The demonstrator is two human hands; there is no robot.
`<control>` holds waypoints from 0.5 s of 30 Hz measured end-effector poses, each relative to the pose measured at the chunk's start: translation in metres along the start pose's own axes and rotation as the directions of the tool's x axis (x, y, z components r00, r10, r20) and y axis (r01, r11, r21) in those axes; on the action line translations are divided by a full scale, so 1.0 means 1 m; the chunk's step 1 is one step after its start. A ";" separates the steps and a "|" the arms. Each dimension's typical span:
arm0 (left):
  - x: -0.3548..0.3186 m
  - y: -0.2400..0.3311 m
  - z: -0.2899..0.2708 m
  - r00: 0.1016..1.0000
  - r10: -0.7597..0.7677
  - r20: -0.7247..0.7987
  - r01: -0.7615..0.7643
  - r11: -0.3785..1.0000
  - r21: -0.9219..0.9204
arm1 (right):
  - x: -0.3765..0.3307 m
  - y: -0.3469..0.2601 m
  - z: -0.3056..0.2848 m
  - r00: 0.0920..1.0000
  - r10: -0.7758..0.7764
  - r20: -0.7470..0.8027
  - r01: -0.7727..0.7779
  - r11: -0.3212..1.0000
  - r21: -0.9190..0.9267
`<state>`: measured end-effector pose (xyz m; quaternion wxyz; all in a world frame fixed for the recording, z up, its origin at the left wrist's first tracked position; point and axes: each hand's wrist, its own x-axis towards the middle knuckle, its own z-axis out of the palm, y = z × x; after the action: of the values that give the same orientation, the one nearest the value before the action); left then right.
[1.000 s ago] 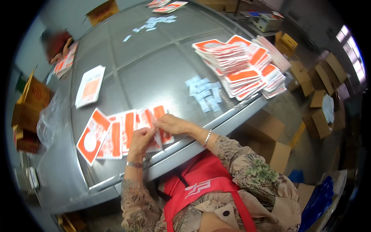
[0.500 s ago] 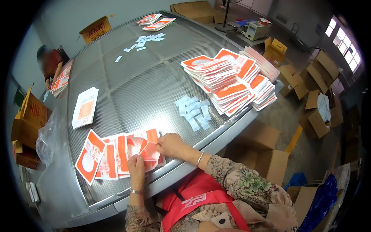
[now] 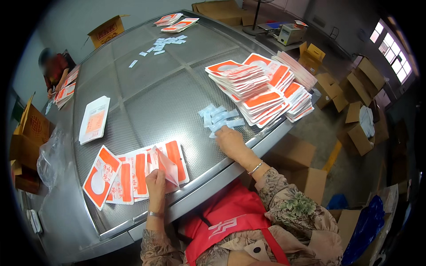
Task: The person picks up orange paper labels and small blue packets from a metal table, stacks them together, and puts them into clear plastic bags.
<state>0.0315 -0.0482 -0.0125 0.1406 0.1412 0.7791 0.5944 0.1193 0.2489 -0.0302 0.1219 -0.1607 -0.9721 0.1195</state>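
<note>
Steel table (image 3: 146,88): left hand (image 3: 156,181) pinches an open orange-white pouch (image 3: 166,165) amid fanned pouches at its near edge. Right hand (image 3: 228,138), fingers curled, touches pale-blue sachets (image 3: 219,117) beside stacked orange-white pouches (image 3: 259,86). White packet pile (image 3: 94,119) lies far left.

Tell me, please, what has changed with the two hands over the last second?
The right hand left the fanned row of orange-and-white pouches and moved right to the small pale-blue sachets, touching them. The left hand stayed on the row, holding one pouch's mouth open. The pouch stacks on the metal table stayed put.
</note>
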 end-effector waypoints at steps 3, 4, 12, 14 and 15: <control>0.001 0.010 -0.006 0.999 0.054 -0.004 -0.054 0.998 0.032 | 0.007 -0.021 -0.019 0.993 -0.066 -0.096 0.087 0.968 0.237; -0.005 0.007 -0.011 0.997 0.071 -0.012 -0.070 0.996 0.059 | 0.005 -0.052 -0.031 0.992 -0.079 -0.096 0.118 0.848 0.516; -0.001 0.007 -0.009 0.996 -0.017 0.089 0.034 0.981 -0.190 | 0.007 -0.148 0.025 0.955 -0.135 0.265 -0.232 0.217 0.948; -0.001 -0.008 -0.016 0.999 -0.039 0.012 0.040 0.990 -0.133 | 0.001 -0.145 0.028 0.964 -0.132 0.229 -0.147 0.450 0.881; 0.004 -0.013 -0.015 0.999 -0.019 0.037 0.024 0.989 -0.143 | 0.003 -0.147 0.024 0.968 -0.159 0.195 -0.049 0.641 0.766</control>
<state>0.0212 -0.0637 -0.0213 0.1705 0.1331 0.7332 0.6446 0.0688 0.1104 -0.0121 0.0611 -0.0480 -0.8419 0.5340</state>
